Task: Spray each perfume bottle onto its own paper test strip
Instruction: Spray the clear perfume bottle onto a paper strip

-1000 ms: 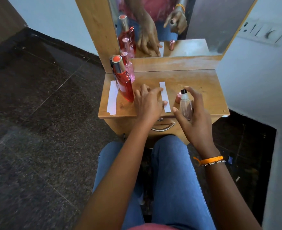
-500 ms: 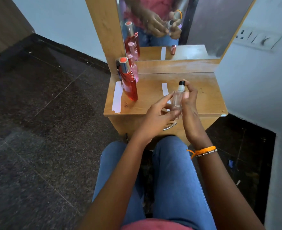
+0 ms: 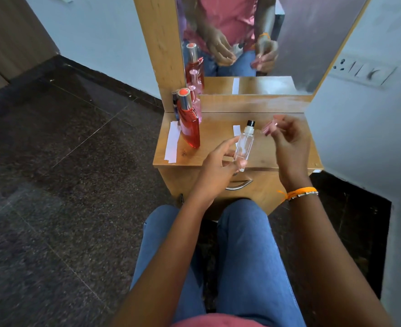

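My left hand (image 3: 220,161) grips the base of a clear glass perfume bottle (image 3: 243,146) with a black sprayer, held upright above the front edge of the small wooden table (image 3: 286,159). My right hand (image 3: 289,140), just right of the bottle, pinches its pink cap (image 3: 269,129). Behind the bottle, a white test strip (image 3: 236,130) lies on the table, partly hidden. A tall red perfume bottle (image 3: 189,121) stands at the table's left, with a smaller pink bottle (image 3: 196,107) behind it. Spare white strips (image 3: 173,141) lie at the left edge.
A mirror (image 3: 253,43) in a wooden frame rises behind the table and reflects the bottles and hands. A drawer handle (image 3: 238,185) sits below the tabletop. A wall with a switch panel (image 3: 364,70) stands close on the right. Dark stone floor lies to the left.
The clear bottle passed from my right hand to my left. My right hand picked up the pink cap from the table and now holds it beside the sprayer.
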A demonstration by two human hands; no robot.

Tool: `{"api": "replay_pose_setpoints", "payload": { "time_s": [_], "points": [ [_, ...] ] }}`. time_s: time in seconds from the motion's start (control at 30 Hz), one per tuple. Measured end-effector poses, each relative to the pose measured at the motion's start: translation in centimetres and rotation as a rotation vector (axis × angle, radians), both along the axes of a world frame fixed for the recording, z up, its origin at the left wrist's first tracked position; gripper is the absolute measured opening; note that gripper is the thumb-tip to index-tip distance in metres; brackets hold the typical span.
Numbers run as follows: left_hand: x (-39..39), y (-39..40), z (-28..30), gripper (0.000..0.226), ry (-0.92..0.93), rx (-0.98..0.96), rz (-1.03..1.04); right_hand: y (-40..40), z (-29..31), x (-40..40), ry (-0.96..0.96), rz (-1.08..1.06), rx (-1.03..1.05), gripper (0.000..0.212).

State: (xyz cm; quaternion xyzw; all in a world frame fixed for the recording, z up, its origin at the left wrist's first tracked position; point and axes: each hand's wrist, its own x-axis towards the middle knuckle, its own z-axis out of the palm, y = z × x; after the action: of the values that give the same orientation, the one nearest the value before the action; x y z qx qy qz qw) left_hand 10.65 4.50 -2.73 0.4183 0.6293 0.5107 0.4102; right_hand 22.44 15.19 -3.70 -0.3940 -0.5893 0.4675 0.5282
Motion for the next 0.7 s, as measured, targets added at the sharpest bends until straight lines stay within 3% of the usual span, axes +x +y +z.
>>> {"api": "replay_pose_setpoints", "payload": {
  "time_s": [0.1, 0.27, 0.4, 0.53, 0.63, 0.7],
  "points": [
    [-0.1, 0.0, -0.1, 0.055, 0.017, 0.009, -0.008, 0.0, 2.9, 0.0, 0.223, 0.139, 0.032, 0.018],
    [-0.1, 0.1, -0.2, 0.054, 0.065, 0.027, 0.004, -0.7, 4.3, 0.1, -0.069, 0.382, 0.015, 0.024],
    [-0.2, 0.0, -0.4, 0.051, 0.103, 0.019, 0.051, -1.0, 4.6, 0.4, -0.091, 0.428, -0.025, 0.023],
    [0.1, 0.1, -0.8, 0.044, 0.139, 0.044, 0.072, -1.5, 4.9, -0.1, -0.176, 0.309, 0.026, 0.021],
    [0.5, 0.4, -0.5, 0.043, 0.129, 0.063, 0.069, -1.9, 4.4, 0.2, -0.232, 0.339, -0.006, 0.041],
    [0.6, 0.6, -0.5, 0.042, 0.115, 0.048, 0.07, -2.1, 3.6, 0.8, -0.215, 0.405, -0.064, 0.042]
  ]
}}
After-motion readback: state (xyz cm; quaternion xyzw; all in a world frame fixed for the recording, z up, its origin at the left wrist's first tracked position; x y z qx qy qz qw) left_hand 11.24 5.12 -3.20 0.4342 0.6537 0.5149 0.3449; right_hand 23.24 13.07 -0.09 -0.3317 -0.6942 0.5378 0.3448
